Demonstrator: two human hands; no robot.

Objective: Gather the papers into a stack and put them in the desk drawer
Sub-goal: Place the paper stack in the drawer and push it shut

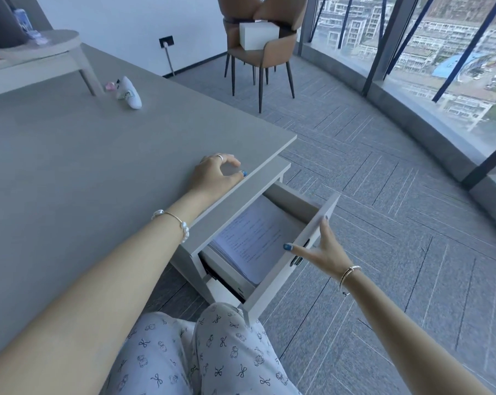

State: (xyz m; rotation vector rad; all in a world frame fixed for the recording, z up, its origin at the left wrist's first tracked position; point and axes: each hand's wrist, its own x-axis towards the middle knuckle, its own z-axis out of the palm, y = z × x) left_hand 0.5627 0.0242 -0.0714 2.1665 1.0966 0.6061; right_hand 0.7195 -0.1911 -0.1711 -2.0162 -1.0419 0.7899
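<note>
A stack of printed papers (252, 238) lies flat inside the pulled-out grey desk drawer (292, 258). My right hand (321, 249) rests against the outer face of the drawer front, fingers spread, thumb over the top edge near the metal handle. My left hand (216, 173) sits on the grey desk top (98, 155) close to its right edge, fingers loosely curled with nothing in them.
A white tube-like item (129, 92) and a small pink thing (109, 86) lie far back on the desk beside a grey riser shelf (41, 52). A brown chair (261, 49) carrying a white box stands on the carpet. Glass windows curve along the right.
</note>
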